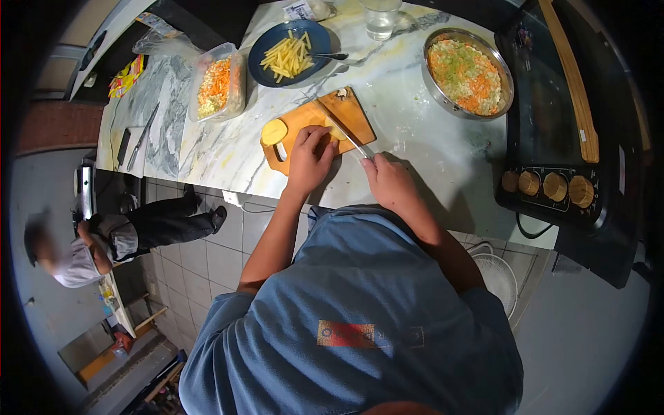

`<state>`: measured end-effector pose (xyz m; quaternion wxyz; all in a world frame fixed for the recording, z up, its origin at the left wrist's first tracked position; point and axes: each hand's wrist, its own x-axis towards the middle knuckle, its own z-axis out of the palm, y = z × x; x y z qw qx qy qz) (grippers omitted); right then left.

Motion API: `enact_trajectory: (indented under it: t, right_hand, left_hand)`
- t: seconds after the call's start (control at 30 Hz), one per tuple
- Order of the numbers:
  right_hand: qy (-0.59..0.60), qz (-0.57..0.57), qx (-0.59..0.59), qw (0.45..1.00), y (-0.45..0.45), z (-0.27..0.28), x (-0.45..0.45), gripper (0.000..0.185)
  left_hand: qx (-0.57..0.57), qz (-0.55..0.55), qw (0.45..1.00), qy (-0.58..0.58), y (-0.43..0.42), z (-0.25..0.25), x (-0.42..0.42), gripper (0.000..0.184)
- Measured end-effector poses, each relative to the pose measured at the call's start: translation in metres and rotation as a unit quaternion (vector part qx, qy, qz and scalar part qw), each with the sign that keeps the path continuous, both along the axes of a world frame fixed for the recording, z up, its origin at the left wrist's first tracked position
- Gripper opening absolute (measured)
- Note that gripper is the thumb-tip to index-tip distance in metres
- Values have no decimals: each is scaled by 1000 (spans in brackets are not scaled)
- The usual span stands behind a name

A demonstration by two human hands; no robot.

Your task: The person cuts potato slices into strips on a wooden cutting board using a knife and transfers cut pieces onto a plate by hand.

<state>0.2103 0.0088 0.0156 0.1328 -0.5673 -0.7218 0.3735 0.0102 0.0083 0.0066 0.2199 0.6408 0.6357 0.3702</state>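
Observation:
On the marble counter lies a wooden cutting board, tilted at an angle. My left hand presses with bent fingers on a pale yellow potato piece on the board. The knife is in my right hand, its blade slanting up and left across the board beside my left fingertips. A cut potato half rests at the board's left end, near the handle hole. Small dark scraps are at its top edge. Behind the board, a blue plate holds pale cut sticks and a utensil.
A plastic container of shredded vegetables stands back left, a metal bowl of chopped vegetables back right. A glass is at the back. An oven borders the right. Another person stands at far left, off the counter.

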Motion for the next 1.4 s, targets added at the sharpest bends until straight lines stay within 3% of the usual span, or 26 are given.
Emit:
enact_trajectory:
  t: [0.7,0.87,1.4]
  right_hand:
    - [-20,15,-28,999,6,9,-1,41]
    - [-18,9,-37,999,6,7,1,42]
    - [-38,14,-38,998,8,10,-1,41]
  left_hand:
    - [-60,38,997,-28,9,2,-1,20]
    - [-87,122,981,-125,26,4,-4,36]
    - [-151,134,976,-81,41,1,-8,41]
